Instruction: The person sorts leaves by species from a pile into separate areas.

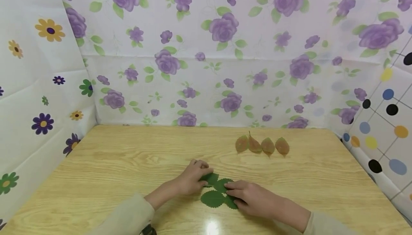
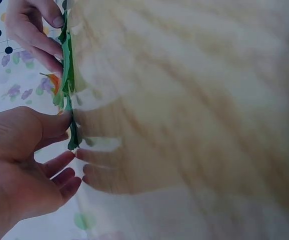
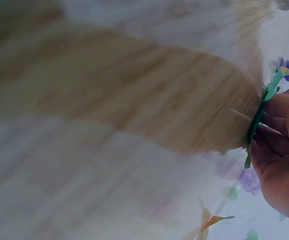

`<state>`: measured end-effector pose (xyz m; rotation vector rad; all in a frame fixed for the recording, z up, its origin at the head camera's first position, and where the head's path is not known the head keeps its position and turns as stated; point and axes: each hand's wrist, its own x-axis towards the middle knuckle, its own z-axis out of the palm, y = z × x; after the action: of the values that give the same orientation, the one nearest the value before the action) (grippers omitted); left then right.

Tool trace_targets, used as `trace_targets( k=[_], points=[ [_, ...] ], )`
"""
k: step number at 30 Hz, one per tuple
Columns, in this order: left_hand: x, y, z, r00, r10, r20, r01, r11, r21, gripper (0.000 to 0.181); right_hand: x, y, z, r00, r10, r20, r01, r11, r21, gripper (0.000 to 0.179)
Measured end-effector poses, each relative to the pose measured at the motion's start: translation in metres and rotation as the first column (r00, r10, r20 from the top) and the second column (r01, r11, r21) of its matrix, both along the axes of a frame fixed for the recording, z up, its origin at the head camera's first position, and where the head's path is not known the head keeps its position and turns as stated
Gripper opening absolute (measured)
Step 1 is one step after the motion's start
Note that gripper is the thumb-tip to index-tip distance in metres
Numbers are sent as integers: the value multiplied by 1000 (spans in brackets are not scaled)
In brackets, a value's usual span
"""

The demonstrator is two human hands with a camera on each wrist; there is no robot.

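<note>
Several green leaves with toothed edges lie close together on the wooden table, nearest the person. My left hand [image 1: 194, 178] touches the upper left leaf [image 1: 211, 179] with thumb and fingertips, partly covering it. In the left wrist view, the thumb [image 2: 59, 121] meets the leaf's edge while the other fingers stay loosely spread. On the right side, my right hand [image 1: 254, 196] rests its fingertips on the upper right leaf [image 1: 220, 185] and partly hides the lower right leaf [image 1: 230, 202]. The lower left leaf [image 1: 212, 199] lies uncovered between the hands.
Farther back on the table [image 1: 145, 145], several reddish-brown leaves [image 1: 268, 145] lie side by side in a row. A floral cloth [image 1: 206, 84] hangs behind the table, with patterned cloths along both sides. Light reflects off the tabletop near its front.
</note>
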<state>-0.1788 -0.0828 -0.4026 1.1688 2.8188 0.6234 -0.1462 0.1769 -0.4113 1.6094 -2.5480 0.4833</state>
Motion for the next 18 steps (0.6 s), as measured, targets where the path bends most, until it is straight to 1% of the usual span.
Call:
trace_targets(
  k=[3,6,8,11,14,18],
  points=[
    [0,1,-2,1000,10,5,-10,1000,7,33,-1,1,0,1000,1,-12,-1,1000,-1,29],
    [0,2,-2,999,17,41,-19,998,57,29,-1,1,0,1000,7,-23,-7,1000,-6,28],
    [-1,2,-1,998,9,60,-14,997,79,31,-2,1,0,1000,8,-27,-8,1000,-12,27],
    [-3,4,2,995,-4,101,-4,997,76,36,-2,1,1,1000,5,-26,-5,1000,-18,27],
    [-7,5,5,982,0,188,-12,998,66,38,-1,1,0,1000,0,-18,0,1000,-13,27],
    [-11,7,10,952,29,306,-55,995,78,35,-1,0,0,1000,-5,-12,5,1000,-4,27]
  ],
)
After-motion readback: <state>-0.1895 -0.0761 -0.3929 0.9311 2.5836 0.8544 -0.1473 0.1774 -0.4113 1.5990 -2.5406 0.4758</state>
